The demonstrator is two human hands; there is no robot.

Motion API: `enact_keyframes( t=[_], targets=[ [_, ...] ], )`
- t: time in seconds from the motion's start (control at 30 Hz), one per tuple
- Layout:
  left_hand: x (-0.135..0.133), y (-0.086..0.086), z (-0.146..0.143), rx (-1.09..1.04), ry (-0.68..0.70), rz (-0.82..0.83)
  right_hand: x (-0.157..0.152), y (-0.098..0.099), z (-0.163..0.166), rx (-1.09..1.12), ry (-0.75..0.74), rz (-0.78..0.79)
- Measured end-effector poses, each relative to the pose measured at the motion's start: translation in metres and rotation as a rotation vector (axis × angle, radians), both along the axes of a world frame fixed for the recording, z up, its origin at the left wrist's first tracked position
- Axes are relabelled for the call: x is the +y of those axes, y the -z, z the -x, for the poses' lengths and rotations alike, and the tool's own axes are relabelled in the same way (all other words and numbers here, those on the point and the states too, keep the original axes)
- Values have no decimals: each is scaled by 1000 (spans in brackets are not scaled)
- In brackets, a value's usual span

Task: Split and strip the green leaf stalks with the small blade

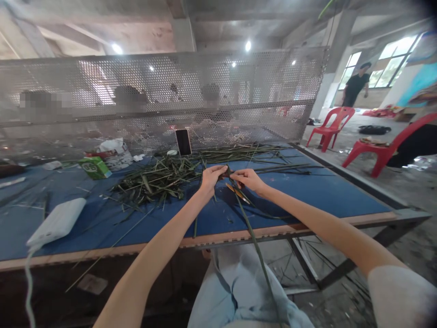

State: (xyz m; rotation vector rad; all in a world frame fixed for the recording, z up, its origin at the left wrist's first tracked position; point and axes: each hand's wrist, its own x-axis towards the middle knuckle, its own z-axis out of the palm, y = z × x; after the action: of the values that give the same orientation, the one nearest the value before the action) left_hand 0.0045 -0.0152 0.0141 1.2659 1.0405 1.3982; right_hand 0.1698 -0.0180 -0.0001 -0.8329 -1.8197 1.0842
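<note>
Both grips are pinched shut on one small dark bundle (227,172), held between them just above the blue tabletop (324,191). Left hand (210,176) nips it from one side with fingers and thumb, and the right hand (248,179) nips it from the other side, so the two hands almost touch. A long green stem (254,241) hangs down from the right grip, past the tabletop edge and over the lap. A thin orange tool (236,192) lies just under the right hand.

That stem looks light, thin and bendy, and I think it could slip or fold, so holding it close to the bundle seems best.

Just beyond the grips is a pile of green leaves (160,177), and a phone (183,141) stands behind it. Far off to the left lie a white power bank (58,222) and a green carton (94,167).
</note>
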Motion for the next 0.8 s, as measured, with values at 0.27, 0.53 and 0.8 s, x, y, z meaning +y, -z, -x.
enact_keyframes(
  t=[0.27, 0.53, 0.8],
  targets=[
    [2, -2, 3, -50, 7, 72, -3, -5, 0, -20, -27, -26],
    [5, 3, 4, -17, 11, 4, -1, 4, 6, -50, -43, 23],
    [8, -1, 9, -49, 57, 32, -12, -21, 14, 113, -52, 384]
  ],
)
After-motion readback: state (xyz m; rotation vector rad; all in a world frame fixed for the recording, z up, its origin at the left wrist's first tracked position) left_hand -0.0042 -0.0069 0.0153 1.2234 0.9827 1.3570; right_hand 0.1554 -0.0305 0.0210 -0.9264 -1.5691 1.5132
